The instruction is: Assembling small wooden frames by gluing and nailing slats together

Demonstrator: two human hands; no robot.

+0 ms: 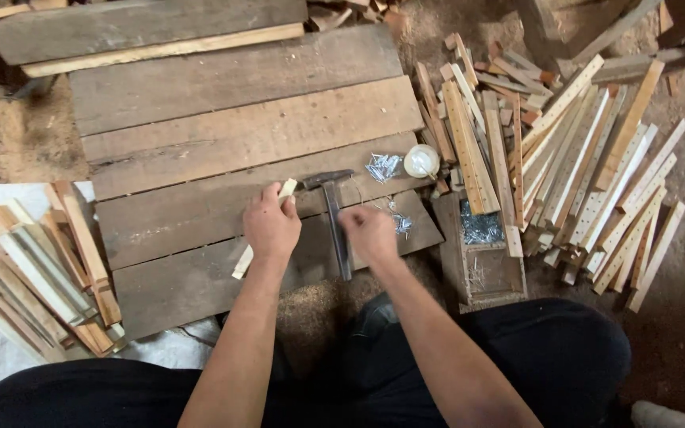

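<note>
Now left hand (271, 226) fingers grip a pale slat (263, 230); right hand (368, 232) fingers curl beside the hammer (334, 218), near board edge

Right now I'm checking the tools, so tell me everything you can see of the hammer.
The hammer lies flat on the dark wooden boards, between the left hand and the right hand. Its dark metal head points left, toward the pale wood strip under the left hand. The dark handle runs down toward the person, beside the right hand.
</note>
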